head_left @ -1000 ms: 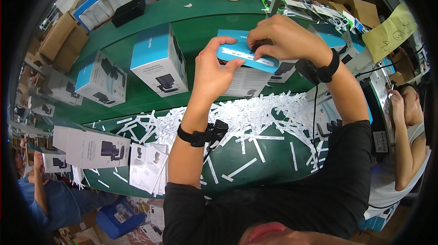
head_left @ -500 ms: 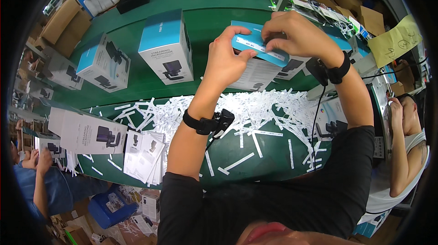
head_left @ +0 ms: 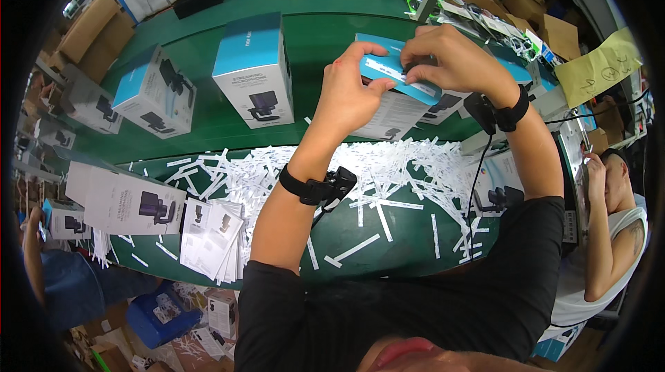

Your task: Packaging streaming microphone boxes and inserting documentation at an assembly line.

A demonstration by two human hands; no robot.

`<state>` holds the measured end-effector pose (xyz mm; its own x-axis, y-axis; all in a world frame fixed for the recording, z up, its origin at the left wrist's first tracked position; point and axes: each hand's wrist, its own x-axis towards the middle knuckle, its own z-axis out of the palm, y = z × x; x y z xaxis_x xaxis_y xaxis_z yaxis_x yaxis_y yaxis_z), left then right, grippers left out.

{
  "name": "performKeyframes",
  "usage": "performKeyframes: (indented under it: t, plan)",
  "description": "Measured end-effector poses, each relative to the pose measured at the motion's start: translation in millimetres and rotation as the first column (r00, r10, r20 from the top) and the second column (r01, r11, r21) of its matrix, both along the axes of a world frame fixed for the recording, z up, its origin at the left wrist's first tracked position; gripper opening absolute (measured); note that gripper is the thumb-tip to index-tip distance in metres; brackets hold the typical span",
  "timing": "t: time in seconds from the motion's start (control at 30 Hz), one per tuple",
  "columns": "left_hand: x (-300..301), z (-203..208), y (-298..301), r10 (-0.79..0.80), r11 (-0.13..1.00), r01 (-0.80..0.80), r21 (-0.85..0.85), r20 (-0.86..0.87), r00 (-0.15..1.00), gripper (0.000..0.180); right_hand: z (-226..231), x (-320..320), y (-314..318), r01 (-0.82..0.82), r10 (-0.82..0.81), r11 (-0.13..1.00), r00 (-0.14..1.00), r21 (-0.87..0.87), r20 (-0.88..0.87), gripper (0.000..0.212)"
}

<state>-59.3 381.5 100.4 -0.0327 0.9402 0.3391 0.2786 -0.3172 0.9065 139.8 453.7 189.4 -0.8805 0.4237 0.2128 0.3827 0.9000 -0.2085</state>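
A white and grey microphone box [head_left: 388, 121] stands on the green bench in front of me, its blue lid flap [head_left: 424, 90] tilted with a dark gap under one edge. My left hand [head_left: 343, 98] grips the flap's left side, fingers over the top and thumb at the near edge. A white label strip [head_left: 381, 67] with small print lies along the flap. Over the strip my right hand [head_left: 447, 60] is closed in a pinch, thumb and fingers pressed together at its middle. Whether the strip is stuck down under those fingertips is hidden.
Upright microphone boxes [head_left: 253, 81] line the bench to the left. A heap of white paper strips [head_left: 374, 164] covers the bench before me, beside stacked leaflets [head_left: 211, 240]. An open box [head_left: 131, 209] lies near left. Co-workers sit at both sides; a cable [head_left: 472, 192] hangs from my right wrist.
Both hands and the box flap have shifted very slightly to the right and down in view. The left co-worker's hands have moved away to the left. My grip looks the same.
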Motion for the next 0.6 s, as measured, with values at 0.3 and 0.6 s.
performKeyframes:
  t: [0.3,0.6]
  plan:
    - [5,3,3,-0.011,1.000,0.011,-0.027,-0.008,1.000,0.046,-1,5,-5,0.083,-0.083,0.997,0.996,-0.007,-0.032,0.026]
    - [12,-1,2,-0.033,0.999,0.033,0.004,0.017,0.999,0.045,7,7,11,-0.108,0.119,0.991,0.985,-0.084,0.128,0.018]
